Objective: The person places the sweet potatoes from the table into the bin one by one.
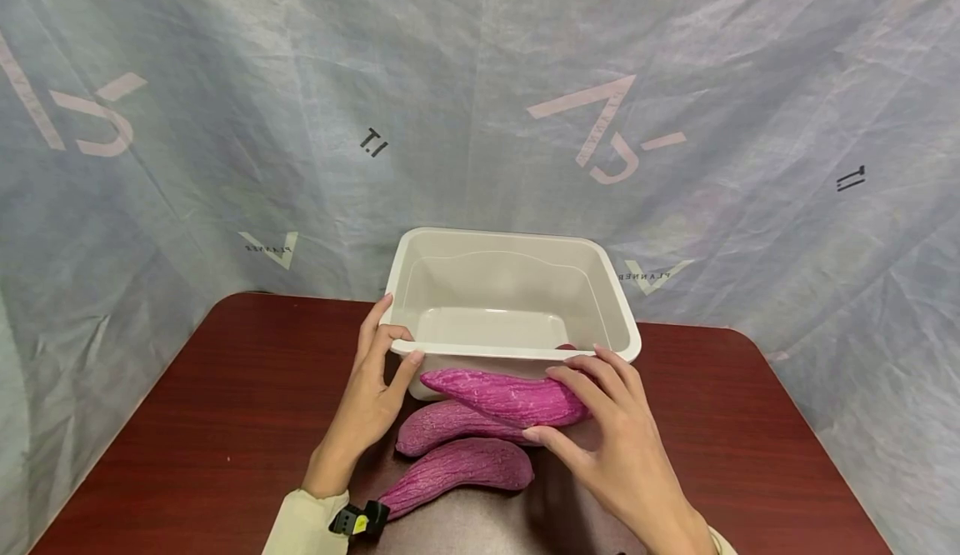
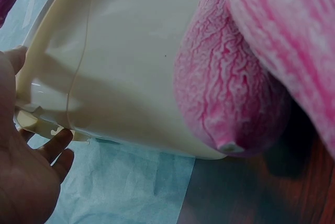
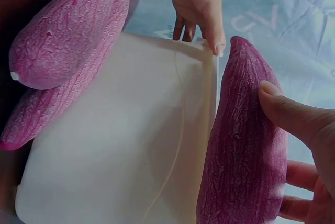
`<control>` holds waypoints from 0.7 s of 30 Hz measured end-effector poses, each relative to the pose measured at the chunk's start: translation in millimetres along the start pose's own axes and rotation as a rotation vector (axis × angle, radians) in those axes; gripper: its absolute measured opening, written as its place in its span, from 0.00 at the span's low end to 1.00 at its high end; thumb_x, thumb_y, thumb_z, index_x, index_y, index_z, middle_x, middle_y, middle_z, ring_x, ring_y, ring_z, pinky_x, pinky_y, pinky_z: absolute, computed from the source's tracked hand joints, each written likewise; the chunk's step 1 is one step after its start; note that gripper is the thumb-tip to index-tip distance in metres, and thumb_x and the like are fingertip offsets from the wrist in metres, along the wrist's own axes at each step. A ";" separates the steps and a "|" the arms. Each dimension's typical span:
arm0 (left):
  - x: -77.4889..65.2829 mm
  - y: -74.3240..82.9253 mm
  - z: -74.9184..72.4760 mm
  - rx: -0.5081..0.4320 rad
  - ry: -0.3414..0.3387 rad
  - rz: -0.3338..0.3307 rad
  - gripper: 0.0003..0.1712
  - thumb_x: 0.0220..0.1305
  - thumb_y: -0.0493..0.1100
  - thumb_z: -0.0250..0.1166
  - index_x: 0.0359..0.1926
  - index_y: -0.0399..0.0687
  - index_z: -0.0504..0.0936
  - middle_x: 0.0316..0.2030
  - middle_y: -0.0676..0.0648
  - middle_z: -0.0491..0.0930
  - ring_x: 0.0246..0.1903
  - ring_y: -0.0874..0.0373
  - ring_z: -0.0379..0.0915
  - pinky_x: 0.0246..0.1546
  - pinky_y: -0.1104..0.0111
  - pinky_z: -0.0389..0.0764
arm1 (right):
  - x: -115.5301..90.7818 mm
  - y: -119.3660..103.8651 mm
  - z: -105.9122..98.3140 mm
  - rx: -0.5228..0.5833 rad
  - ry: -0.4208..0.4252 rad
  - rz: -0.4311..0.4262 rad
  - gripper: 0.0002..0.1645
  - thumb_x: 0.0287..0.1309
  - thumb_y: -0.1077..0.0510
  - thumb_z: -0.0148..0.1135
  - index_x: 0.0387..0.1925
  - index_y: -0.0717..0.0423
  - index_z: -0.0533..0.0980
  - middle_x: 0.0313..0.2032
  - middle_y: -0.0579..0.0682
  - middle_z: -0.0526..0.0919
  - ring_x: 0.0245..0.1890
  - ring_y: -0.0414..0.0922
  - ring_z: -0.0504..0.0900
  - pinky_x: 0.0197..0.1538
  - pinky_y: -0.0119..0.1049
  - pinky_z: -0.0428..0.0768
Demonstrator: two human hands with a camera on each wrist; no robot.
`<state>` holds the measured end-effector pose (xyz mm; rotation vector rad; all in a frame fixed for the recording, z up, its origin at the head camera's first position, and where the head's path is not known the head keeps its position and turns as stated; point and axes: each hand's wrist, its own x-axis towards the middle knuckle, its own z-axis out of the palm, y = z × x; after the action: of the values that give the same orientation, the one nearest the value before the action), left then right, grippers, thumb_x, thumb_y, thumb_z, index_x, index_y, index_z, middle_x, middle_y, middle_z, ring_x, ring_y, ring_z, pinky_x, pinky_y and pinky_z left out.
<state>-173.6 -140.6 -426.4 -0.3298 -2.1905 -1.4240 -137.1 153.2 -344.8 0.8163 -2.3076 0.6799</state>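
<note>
My right hand (image 1: pixel 618 422) holds a purple sweet potato (image 1: pixel 510 397) with wrinkled skin, thumb on its near side and fingers over the far side. It is in front of the near rim of a white plastic bin (image 1: pixel 517 350). In the right wrist view this sweet potato (image 3: pixel 243 145) stands out beside the bin's rim. My left hand (image 1: pixel 371 392) grips the bin's near left corner, thumb outside and fingers over the rim. Two more sweet potatoes lie before the bin, a farther one (image 1: pixel 442 423) partly covered and a nearer one (image 1: pixel 468 465).
A small purple patch (image 1: pixel 566 347) shows inside the bin just behind the near rim, mostly hidden. The bin stands on a reddish-brown table (image 1: pixel 750 422) near its back edge. A grey-blue printed sheet (image 1: pixel 480 122) hangs close behind and at both sides.
</note>
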 end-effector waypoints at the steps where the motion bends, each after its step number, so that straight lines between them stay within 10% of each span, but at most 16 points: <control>1: 0.0 -0.2 0.0 0.001 0.001 0.000 0.11 0.71 0.38 0.61 0.49 0.48 0.70 0.79 0.47 0.46 0.76 0.40 0.51 0.67 0.38 0.59 | 0.9 -0.2 -0.3 0.003 -0.003 0.002 0.37 0.37 0.43 0.83 0.53 0.44 0.81 0.56 0.45 0.80 0.69 0.52 0.67 0.75 0.26 0.52; 21: 0.5 0.5 -0.2 -0.002 -0.003 -0.013 0.09 0.72 0.40 0.60 0.49 0.49 0.70 0.80 0.48 0.46 0.76 0.41 0.50 0.67 0.38 0.58 | 37.2 10.8 4.9 0.005 0.037 -0.004 0.35 0.36 0.47 0.84 0.50 0.52 0.82 0.51 0.53 0.82 0.65 0.58 0.70 0.68 0.52 0.65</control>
<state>-173.7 -140.6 -425.7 -0.3195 -2.1976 -1.4338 -169.9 143.4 -326.1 0.8040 -2.2714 0.6931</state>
